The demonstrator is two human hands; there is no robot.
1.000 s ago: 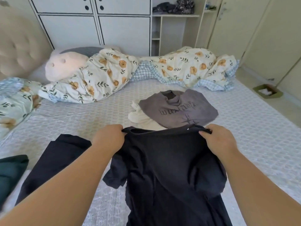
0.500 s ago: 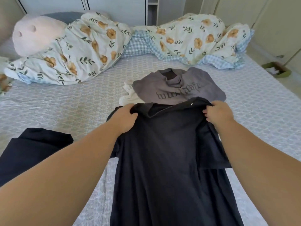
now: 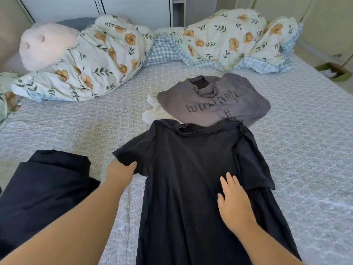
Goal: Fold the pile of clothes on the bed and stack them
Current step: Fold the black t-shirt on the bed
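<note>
Folding has only just begun. 1 black shirt (image 3: 191,178) lies flat on the bed (image 3: 305,150). Left hand (image 3: 120,173) pinches its sleeve; right hand (image 3: 234,203) rests on it, fingers straight. Gray shirt (image 3: 214,104) and white one (image 3: 154,111) wait unfolded.

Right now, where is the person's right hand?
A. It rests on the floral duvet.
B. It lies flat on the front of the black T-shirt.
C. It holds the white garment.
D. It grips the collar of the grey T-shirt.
B: the right hand lies with straight fingers on the front of the black T-shirt, which is spread on the bed.
</note>
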